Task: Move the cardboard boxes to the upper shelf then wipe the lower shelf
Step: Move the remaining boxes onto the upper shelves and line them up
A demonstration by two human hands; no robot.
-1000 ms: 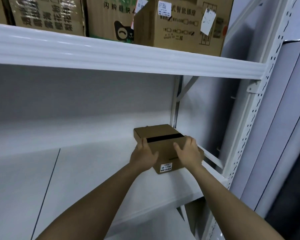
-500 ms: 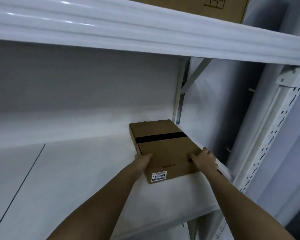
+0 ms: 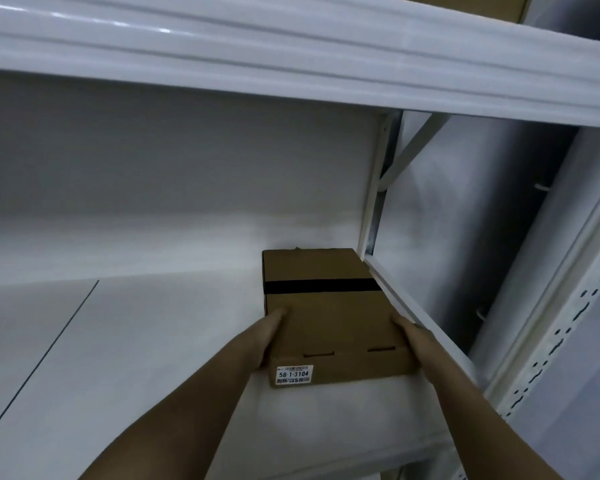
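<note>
The left hand [image 3: 267,336] holds the left side of one brown cardboard box [image 3: 329,317], and its fingers lie along that side. The box sits flat on the white shelf [image 3: 136,358], at the back right corner, with one black stripe [image 3: 321,286] across its top and one white sticker [image 3: 294,373] on its front that reads "58-1-3104". The right hand [image 3: 413,337] holds the right side of the box, beside the white shelf post [image 3: 548,341] full of little slots.

Left hand [image 3: 270,336] and right hand [image 3: 409,336] reach forward.
</note>
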